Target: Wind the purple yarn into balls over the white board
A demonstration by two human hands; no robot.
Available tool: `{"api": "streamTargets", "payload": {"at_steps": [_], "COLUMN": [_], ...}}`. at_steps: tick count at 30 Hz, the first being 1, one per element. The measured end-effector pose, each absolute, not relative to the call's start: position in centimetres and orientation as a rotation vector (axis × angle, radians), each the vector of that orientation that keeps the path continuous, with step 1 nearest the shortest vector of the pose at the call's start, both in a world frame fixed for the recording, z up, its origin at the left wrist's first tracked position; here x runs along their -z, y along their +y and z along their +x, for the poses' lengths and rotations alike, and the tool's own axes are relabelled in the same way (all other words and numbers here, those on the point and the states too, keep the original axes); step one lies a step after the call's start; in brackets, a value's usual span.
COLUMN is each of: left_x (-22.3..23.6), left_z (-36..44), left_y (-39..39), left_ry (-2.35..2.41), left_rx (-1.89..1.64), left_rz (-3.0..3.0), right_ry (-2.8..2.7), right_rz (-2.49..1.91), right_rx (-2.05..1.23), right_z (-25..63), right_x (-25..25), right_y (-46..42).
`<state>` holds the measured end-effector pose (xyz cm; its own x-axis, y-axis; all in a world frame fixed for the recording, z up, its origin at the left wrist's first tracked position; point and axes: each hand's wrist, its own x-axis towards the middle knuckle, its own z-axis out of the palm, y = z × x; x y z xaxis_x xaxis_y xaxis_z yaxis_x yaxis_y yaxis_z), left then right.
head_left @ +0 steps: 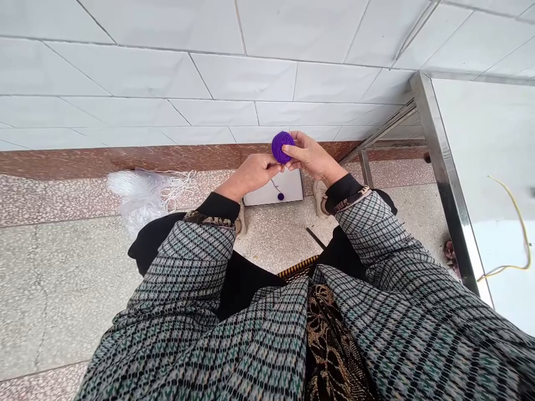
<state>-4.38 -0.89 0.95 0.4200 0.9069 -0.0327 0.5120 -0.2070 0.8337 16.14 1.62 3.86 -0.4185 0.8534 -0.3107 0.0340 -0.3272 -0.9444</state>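
Observation:
A purple ball of yarn [281,146] is held up between my two hands, in front of the tiled wall. My right hand [311,156] grips it from the right, thumb pressed on its front and fingers behind. Close against its lower left is my left hand [259,171], with the fingers pinched together; what they pinch is too small or hidden to make out. Below, a thin purple strand runs down to a small dark purple ball [281,196], which lies on a white box or board [288,181] on the floor between my feet.
Clear plastic bags with white cord [146,195] lie on the floor at the left. To the right stands a metal-framed table [445,161] with a yellow strand [520,217] on its white top. A white tiled wall [251,78] rises just ahead.

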Motion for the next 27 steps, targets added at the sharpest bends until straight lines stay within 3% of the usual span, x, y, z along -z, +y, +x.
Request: {"api": "streamTargets", "payload": {"at_steps": [5, 10, 19, 23, 27], "left_x": [-1.1, -1.8, -2.1, -1.3, -0.5], "left_z": [-4.4, -5.6, -6.7, -5.9, -5.0], "left_y": [-1.4, -1.0, -0.1, 0.0, -0.3], "left_ry": [1.076, 1.232, 1.368, 1.379, 1.304], "left_rx": [-0.476, -0.509, -0.716, -0.653, -0.551], "left_rz": [1.994, 2.047, 2.001, 1.933, 1.945], "right_ry": [-1.368, -1.764, -1.826, -1.509, -1.276], "right_rz": [-1.370, -1.628, -1.233, -1.033, -1.110], "right_rx": [-1.637, -1.335, -2.035, -2.036, -1.864], "right_z": [15.8, 16.1, 16.5, 16.6, 16.5], "right_x": [-2.8, -3.2, -4.6, -4.3, -3.8], "right_y": [1.9, 1.9, 1.3, 1.6, 1.9]}}
